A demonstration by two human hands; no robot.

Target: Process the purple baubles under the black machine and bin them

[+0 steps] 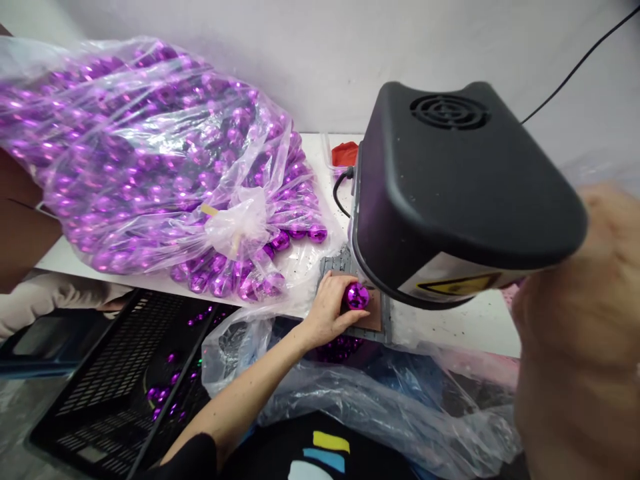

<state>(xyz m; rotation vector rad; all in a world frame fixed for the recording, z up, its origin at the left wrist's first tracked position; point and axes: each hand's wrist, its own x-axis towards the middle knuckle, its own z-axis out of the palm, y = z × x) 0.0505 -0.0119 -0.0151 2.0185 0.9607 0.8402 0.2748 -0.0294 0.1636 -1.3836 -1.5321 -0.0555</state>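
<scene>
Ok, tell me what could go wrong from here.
The left hand appears close to the black machine housing, whose yellow warning label suggests a hazard, so it might get hurt. The metallic purple ball, pinched at its sides, could slip and roll. The tied plastic bag reaches the white table's front edge and might slide off.
</scene>
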